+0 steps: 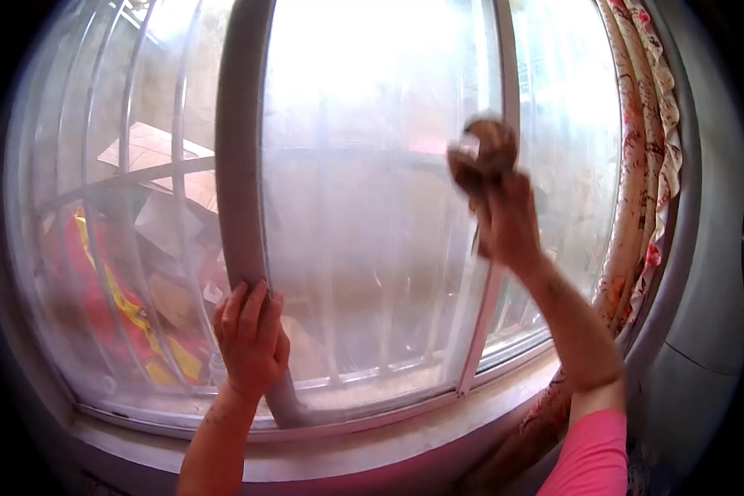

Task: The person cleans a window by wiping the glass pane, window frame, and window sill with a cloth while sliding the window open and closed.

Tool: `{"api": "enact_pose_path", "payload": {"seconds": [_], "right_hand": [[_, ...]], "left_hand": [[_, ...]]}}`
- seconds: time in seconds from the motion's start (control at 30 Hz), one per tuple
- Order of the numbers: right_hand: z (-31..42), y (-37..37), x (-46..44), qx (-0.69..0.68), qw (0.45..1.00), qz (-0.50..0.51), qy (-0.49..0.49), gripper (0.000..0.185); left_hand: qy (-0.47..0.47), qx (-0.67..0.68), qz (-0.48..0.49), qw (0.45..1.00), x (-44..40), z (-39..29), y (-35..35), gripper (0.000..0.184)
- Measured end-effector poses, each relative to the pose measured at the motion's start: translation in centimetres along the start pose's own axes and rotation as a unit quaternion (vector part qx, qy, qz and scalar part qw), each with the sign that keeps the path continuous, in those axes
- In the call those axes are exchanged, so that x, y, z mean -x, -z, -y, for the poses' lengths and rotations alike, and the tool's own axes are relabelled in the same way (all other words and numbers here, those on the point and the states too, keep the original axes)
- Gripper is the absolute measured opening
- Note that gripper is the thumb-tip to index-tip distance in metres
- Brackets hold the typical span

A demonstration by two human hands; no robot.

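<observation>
My right hand (pixel 508 217) is raised at the right edge of the middle window pane, gripping a crumpled brown cloth (pixel 489 153) that is blurred. The cloth is in front of the glass near the narrow frame bar (pixel 508 74). Lower and to the left, my left hand (pixel 250 335) rests on the wide grey window frame post (pixel 244 165), its fingers pointing up and lying against it. Nothing shows in this left hand. The middle pane (pixel 363 215) looks hazy and streaked.
Behind the glass stand metal bars (pixel 178 149), cardboard pieces (pixel 153 147) and a red and yellow item (pixel 120 298). A flowered curtain (pixel 636 165) hangs at the right. The pale sill (pixel 347 463) runs below the window.
</observation>
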State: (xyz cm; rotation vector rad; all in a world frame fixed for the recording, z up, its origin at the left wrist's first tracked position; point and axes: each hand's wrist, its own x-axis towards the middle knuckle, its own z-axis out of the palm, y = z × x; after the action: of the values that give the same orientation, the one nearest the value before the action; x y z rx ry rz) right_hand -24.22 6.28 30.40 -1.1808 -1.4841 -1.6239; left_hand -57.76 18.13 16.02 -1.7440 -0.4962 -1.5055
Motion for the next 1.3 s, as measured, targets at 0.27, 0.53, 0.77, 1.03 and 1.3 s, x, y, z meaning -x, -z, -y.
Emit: {"api": "enact_pose_path", "payload": {"seconds": [0.27, 0.53, 0.77, 1.03, 1.3], "right_hand": [[-10.0, -2.9, -24.0, 0.178, 0.967, -0.136, -0.119, 0.032], [-9.5, -2.8, -23.9, 0.049, 0.993, -0.109, -0.021, 0.03], [-5.5, -0.5, -15.5, -0.005, 0.979, -0.166, 0.121, 0.033], [-8.8, -7.0, -34.1, 0.023, 0.969, -0.183, -0.165, 0.035], [8.9, -6.3, -31.8, -0.138, 0.955, -0.173, 0.196, 0.052]], "left_hand": [[0.003, -0.011, 0.001, 1.0, 0.1, 0.1, 0.0, 0.033], [0.006, -0.015, 0.015, 1.0, 0.6, 0.5, 0.4, 0.031], [0.006, 0.03, 0.063, 0.998, 0.0, 0.4, 0.8, 0.037], [-0.005, 0.047, 0.058, 0.997, 0.7, 1.0, 0.5, 0.037], [0.015, 0.033, 0.08, 0.996, -0.1, 0.3, 1.1, 0.036]]}}
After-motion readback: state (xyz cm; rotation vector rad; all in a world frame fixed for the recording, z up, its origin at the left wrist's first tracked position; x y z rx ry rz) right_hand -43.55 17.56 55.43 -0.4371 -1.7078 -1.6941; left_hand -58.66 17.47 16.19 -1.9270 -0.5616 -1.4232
